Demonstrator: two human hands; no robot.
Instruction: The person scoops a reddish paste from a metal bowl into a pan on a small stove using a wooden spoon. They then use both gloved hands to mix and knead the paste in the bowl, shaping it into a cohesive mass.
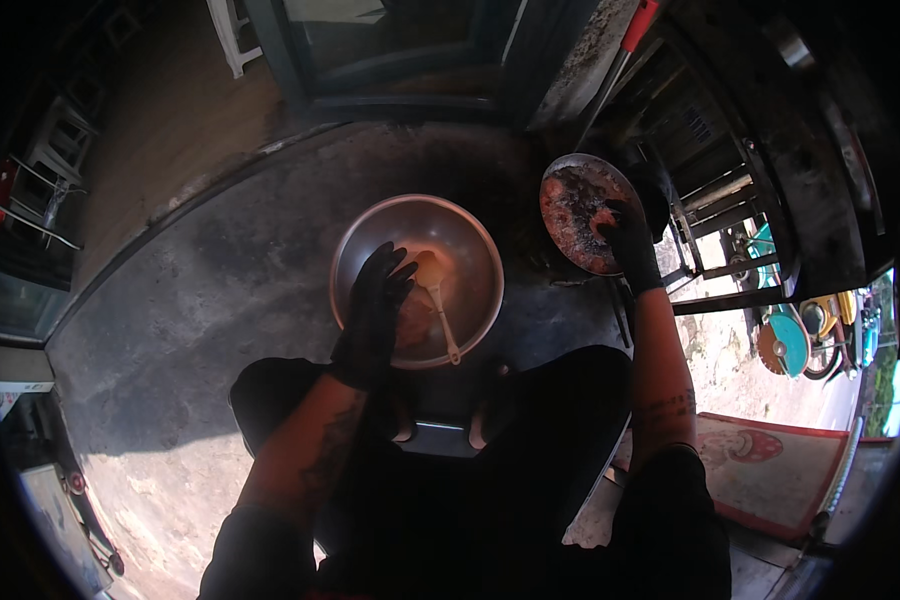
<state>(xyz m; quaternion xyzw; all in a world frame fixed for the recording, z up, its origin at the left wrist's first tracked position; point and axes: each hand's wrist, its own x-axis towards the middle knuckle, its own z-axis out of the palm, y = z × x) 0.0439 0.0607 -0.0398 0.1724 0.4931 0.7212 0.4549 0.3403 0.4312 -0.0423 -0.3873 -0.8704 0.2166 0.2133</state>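
Note:
A large metal bowl (491, 259) stands on the floor before me, with reddish, meat-like food (414, 322) in its bottom and a light-coloured ladle (440, 311) leaning on its near rim. My left hand (379, 300), in a black glove, is over the bowl's left side, fingers apart, holding nothing that shows. To the right, a round metal pan (562, 225) holds several reddish pieces among dark, bubbly-looking matter. My gloved right hand (625, 232) reaches over its right side, fingertips at a reddish piece; whether they grip it I cannot tell.
A black metal frame (731, 304) stands right of the pan. Behind the pan leans a pole with a red grip (640, 26). A glass door (405, 75) is beyond the bowl. White plastic stools (60, 142) are at the far left. A mat with a mushroom picture (780, 465) lies lower right.

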